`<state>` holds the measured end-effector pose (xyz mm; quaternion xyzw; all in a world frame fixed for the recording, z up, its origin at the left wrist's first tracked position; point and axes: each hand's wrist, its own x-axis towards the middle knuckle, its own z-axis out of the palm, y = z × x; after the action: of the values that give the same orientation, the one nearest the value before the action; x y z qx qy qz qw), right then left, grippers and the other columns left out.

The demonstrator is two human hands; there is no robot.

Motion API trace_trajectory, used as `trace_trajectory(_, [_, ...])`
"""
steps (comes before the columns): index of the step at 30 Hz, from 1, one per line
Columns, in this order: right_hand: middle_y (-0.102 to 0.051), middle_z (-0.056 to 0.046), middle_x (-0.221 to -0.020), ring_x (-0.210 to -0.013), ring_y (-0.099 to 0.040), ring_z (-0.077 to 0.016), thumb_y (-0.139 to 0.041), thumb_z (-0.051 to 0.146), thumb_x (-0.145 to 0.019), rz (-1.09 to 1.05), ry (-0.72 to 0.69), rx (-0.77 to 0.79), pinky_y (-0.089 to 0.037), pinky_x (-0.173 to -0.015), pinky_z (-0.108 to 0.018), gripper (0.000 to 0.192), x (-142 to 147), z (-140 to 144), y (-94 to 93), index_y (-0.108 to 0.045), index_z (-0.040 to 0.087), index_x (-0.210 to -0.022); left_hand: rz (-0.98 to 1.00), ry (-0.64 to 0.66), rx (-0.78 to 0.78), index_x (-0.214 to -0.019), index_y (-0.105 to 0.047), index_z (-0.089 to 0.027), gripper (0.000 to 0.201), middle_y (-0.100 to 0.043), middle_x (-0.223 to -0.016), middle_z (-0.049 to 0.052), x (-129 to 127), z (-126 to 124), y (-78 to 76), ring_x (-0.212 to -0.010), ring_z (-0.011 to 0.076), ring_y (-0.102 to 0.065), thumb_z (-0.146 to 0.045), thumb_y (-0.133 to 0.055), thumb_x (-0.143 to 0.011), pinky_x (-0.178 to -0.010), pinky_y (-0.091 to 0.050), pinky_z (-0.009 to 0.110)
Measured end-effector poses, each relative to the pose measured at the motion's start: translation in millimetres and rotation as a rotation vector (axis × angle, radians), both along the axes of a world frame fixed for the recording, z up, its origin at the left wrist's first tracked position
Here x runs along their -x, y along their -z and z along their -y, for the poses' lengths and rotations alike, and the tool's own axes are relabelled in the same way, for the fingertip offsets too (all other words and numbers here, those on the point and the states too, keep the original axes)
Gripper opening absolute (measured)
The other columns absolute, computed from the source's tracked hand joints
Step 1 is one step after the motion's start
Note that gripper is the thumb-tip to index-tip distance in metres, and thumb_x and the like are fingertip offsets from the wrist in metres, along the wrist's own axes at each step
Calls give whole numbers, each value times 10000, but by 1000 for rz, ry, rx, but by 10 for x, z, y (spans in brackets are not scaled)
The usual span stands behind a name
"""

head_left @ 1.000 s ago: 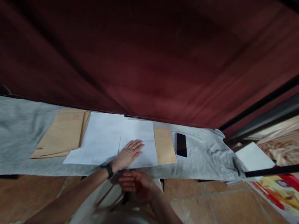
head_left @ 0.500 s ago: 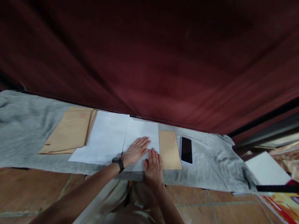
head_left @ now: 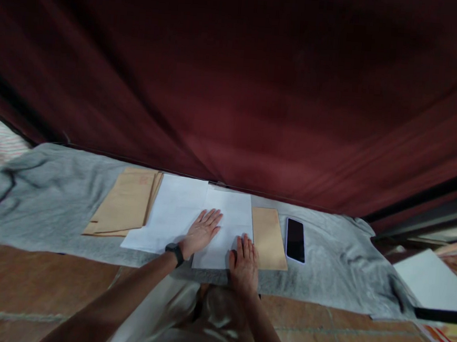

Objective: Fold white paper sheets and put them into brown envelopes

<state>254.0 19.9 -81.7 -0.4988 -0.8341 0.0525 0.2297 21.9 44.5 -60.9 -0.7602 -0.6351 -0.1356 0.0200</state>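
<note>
My left hand point(head_left: 202, 231) lies flat with fingers stretched out, across the left part of a white paper sheet point(head_left: 231, 213) and the seam with the sheet beside it. A dark watch point(head_left: 175, 252) is on that wrist. My right hand point(head_left: 245, 262) rests palm down at the lower right of the same sheet, fingers extended, next to a brown envelope point(head_left: 271, 240). To the left, more white paper point(head_left: 170, 203) lies alongside. Its left edge meets a pile of brown envelopes point(head_left: 129, 200).
A grey cloth point(head_left: 324, 257) covers the long narrow surface. On it, right of the single envelope, lies a phone point(head_left: 295, 239) with a dark screen. A dark red curtain-like sheet point(head_left: 236, 113) hangs behind. A white panel point(head_left: 433, 279) stands at the right, above the tiled floor point(head_left: 310, 335).
My left hand has slid leftward on the paper, away from my right hand, toward the sheet's left edge. My right hand stays near the lower right edge. The view has shifted slightly.
</note>
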Motion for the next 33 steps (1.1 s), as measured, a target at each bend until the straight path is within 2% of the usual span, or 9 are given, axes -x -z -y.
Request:
trace_trajectory(5, [-376,-171,-1617,-1476,-383,-296,-404,297,-1030,-21,19,-2,-296,-1202,-500,564,25,3,5,-374,128,-1567,6,-1,21,-1514,-456,-193,507,-446,-1588,88,210,191,2,-1489,214,-386,-338,-310,-1051,-1263,-239,455])
trace_trajectory(9, [-388,-188,-1607,-1472,-390,-296,-410,289,-1029,-33,23,-13,-299,-1204,-493,562,50,22,-6,-380,99,-1557,0,-8,21,-1503,-470,-163,519,-470,-1569,120,288,248,-29,-1479,239,-404,-352,-307,-1048,-1257,-250,481])
trace_trajectory(12, [-399,-184,-1602,-1471,-393,-294,-408,285,-1031,-23,22,-41,-324,-1196,-493,563,61,52,-2,-367,98,-1561,-1,43,2,-1503,-469,-159,518,-474,-1567,126,125,239,-66,-1478,239,-404,-347,-305,-1049,-1262,-239,480])
trace_trajectory(15, [-417,-174,-1594,-1478,-387,-276,-390,264,-1040,-5,25,-68,-343,-1196,-483,544,70,113,8,-371,100,-1558,4,213,1,-1529,-436,-216,511,-427,-1607,73,-140,237,-59,-1506,217,-353,-355,-317,-1051,-1264,-234,461])
trace_trajectory(17, [-423,-169,-1592,-1487,-377,-269,-394,267,-1043,9,8,-80,-341,-1204,-484,544,78,171,12,-366,108,-1562,8,281,17,-1538,-420,-243,510,-409,-1619,58,-269,213,-25,-1515,216,-333,-359,-320,-1053,-1260,-236,470])
trace_trajectory(20, [-420,-152,-1596,-1500,-362,-265,-408,276,-1045,21,-16,-81,-336,-1212,-484,554,93,252,0,-344,135,-1576,20,277,34,-1546,-411,-243,518,-366,-1639,72,-308,78,35,-1523,223,-316,-374,-308,-1056,-1258,-226,483])
trace_trajectory(25, [-412,-147,-1599,-1502,-362,-271,-409,284,-1051,34,15,-38,-329,-1217,-477,556,112,300,-71,-336,137,-1582,42,235,30,-1547,-416,-271,532,-378,-1632,67,-124,-336,76,-1519,227,-324,-421,-318,-1046,-1260,-211,484])
trace_trajectory(33, [-377,-143,-1614,-1504,-358,-284,-429,281,-1045,32,-1,-5,-325,-1215,-496,589,113,305,-150,-291,160,-1604,81,137,51,-1524,-458,-311,537,-405,-1620,49,59,-898,68,-1532,287,-291,-475,-375,-1019,-1250,-180,541])
